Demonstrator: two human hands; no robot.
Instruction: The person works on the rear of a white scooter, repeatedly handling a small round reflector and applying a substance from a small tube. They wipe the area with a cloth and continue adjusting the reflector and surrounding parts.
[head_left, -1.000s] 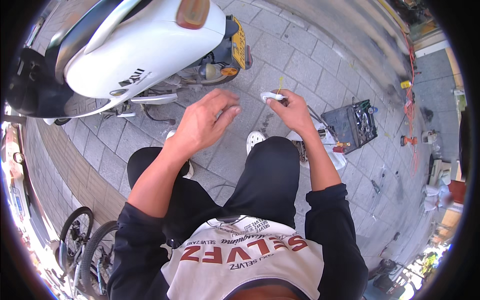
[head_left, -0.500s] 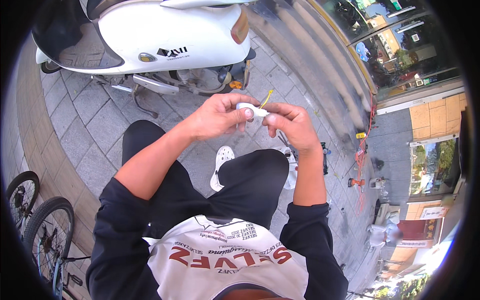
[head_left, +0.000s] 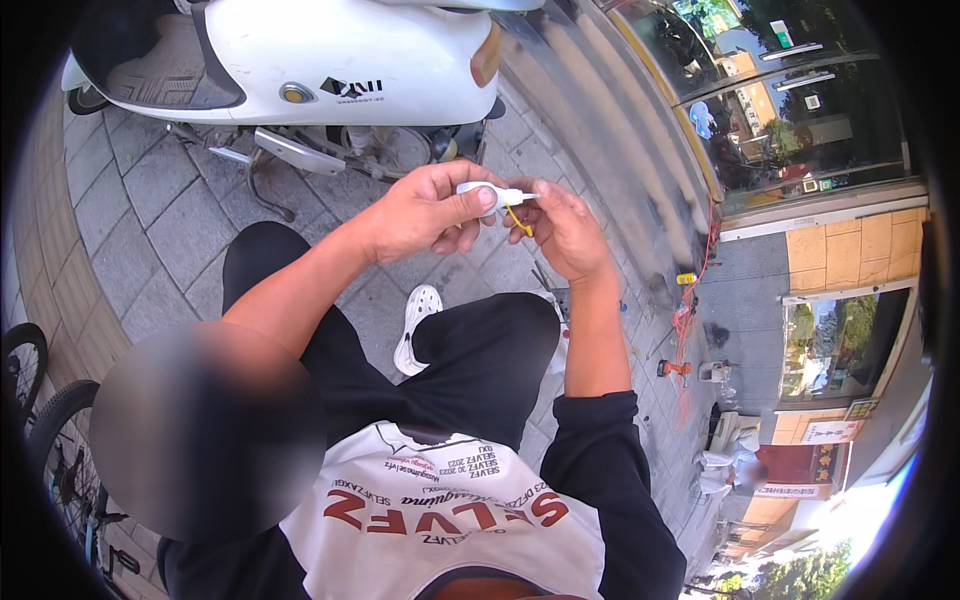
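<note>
A small white squeeze bottle (head_left: 475, 190) with a thin nozzle lies sideways between my hands, above my knees. My left hand (head_left: 435, 208) is closed round its body, the thumb pressing on the near side. At the nozzle end, the fingers of my right hand (head_left: 565, 222) pinch the thin tip. A yellow strap (head_left: 517, 219) hangs from the bottle's neck and reaches the right fingers. Whether the right fingers also hold the strap's end is hidden.
A white scooter (head_left: 350, 65) stands ahead to the left, on grey paving (head_left: 150, 210). Bicycles (head_left: 65, 430) are at the lower left. Steps (head_left: 620, 110) rise to a glass shopfront on the right. An orange cord (head_left: 685, 320) and an orange tool (head_left: 674, 368) lie nearby.
The bottle's thin nozzle now shows, with my right fingers pinching its tip. The yellow strap, which pointed upward, now hangs down. A blurred round patch has appeared over my left sleeve.
</note>
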